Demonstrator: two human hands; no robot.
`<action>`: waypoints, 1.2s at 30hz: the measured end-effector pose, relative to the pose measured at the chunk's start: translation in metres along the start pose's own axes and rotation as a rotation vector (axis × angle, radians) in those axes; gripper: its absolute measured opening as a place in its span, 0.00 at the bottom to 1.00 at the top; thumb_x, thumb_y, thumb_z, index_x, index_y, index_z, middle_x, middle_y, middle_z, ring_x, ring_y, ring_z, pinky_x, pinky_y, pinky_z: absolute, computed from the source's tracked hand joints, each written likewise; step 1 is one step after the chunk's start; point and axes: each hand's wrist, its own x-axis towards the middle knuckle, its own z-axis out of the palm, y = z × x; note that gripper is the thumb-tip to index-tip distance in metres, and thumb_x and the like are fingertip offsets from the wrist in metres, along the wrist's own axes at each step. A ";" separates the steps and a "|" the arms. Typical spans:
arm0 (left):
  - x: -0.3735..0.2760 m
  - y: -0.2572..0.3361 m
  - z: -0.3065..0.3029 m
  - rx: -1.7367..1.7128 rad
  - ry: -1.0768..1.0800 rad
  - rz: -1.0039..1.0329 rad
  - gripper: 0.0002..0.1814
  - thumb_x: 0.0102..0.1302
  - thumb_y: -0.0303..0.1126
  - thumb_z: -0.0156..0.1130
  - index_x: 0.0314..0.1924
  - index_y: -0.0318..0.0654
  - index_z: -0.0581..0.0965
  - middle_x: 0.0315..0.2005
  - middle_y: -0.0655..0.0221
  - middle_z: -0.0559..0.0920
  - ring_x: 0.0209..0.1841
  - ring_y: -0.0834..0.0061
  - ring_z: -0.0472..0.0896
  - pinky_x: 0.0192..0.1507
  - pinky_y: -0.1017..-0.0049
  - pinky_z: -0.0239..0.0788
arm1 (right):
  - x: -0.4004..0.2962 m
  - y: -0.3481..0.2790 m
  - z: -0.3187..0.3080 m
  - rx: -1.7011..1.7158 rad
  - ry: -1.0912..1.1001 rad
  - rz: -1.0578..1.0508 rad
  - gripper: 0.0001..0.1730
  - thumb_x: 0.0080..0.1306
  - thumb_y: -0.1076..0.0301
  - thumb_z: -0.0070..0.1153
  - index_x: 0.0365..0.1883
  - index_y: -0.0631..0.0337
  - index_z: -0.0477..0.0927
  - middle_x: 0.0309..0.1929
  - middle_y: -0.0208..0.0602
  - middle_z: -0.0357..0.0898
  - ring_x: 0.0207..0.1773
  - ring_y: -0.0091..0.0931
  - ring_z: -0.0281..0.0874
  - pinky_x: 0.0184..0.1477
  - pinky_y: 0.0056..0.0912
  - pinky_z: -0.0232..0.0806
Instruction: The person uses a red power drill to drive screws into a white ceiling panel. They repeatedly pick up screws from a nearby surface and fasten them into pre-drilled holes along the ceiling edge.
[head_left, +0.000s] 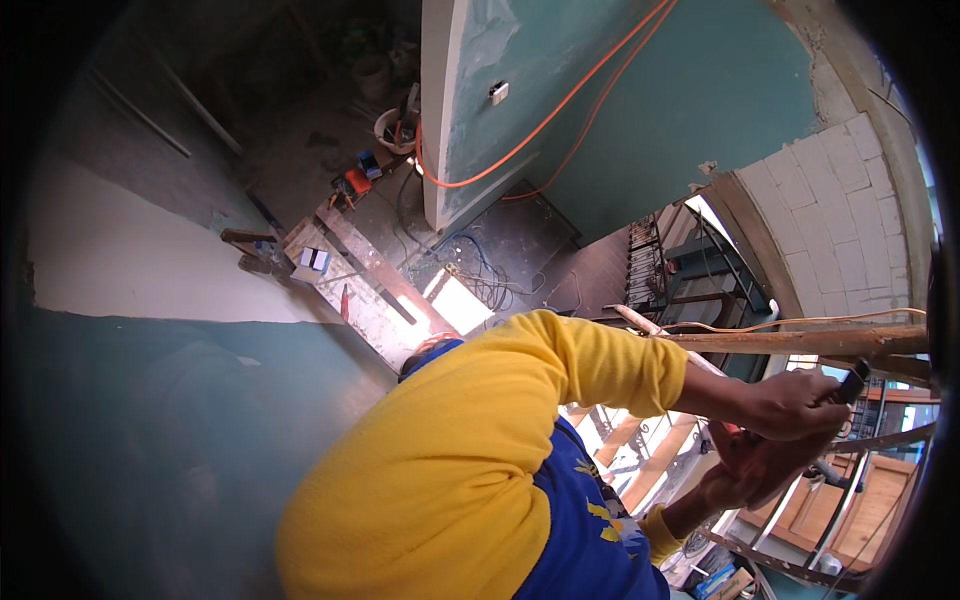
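Observation:
Both my hands are at the far right, close together. My left hand (795, 405), in a yellow sleeve, has its fingers closed around a small dark object (853, 381) whose kind I cannot tell. Just below it is my right hand (731, 484), partly hidden and in shade. A red object (731, 446), perhaps a tool, shows between the hands; the right hand seems closed around it. A wooden beam (825, 342) runs above them, with an orange cable (787, 321) along it.
Behind lies a worn plank platform (367, 322) bearing a small box (310, 264) and a red-handled tool (345, 302). A bucket of tools (396, 131) stands farther off. An orange hose (517, 154) hangs by the green wall (675, 112). Metal railings (840, 510) and wooden panels lie below my hands.

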 end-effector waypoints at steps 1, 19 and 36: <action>-0.026 -0.019 -0.025 0.138 0.072 -0.102 0.34 0.80 0.63 0.55 0.53 0.34 0.81 0.42 0.49 0.85 0.48 0.52 0.86 0.53 0.54 0.74 | -0.030 0.013 0.009 -0.019 -0.005 0.095 0.51 0.56 0.55 0.65 0.77 0.65 0.65 0.61 0.44 0.78 0.56 0.32 0.84 0.53 0.23 0.76; -0.334 -0.060 -0.245 -0.521 1.089 -0.942 0.24 0.67 0.53 0.72 0.51 0.43 0.82 0.41 0.67 0.88 0.42 0.71 0.88 0.48 0.68 0.80 | -0.150 0.100 0.130 -0.090 -1.344 1.028 0.59 0.60 0.57 0.85 0.82 0.70 0.64 0.72 0.53 0.78 0.70 0.34 0.81 0.68 0.40 0.74; -0.487 -0.069 -0.297 0.638 0.683 -1.409 0.49 0.74 0.71 0.56 0.82 0.43 0.67 0.75 0.47 0.75 0.79 0.44 0.71 0.79 0.47 0.61 | -0.182 0.145 0.137 -0.552 -1.582 0.597 0.33 0.62 0.44 0.80 0.46 0.70 0.89 0.23 0.32 0.81 0.28 0.19 0.73 0.32 0.33 0.68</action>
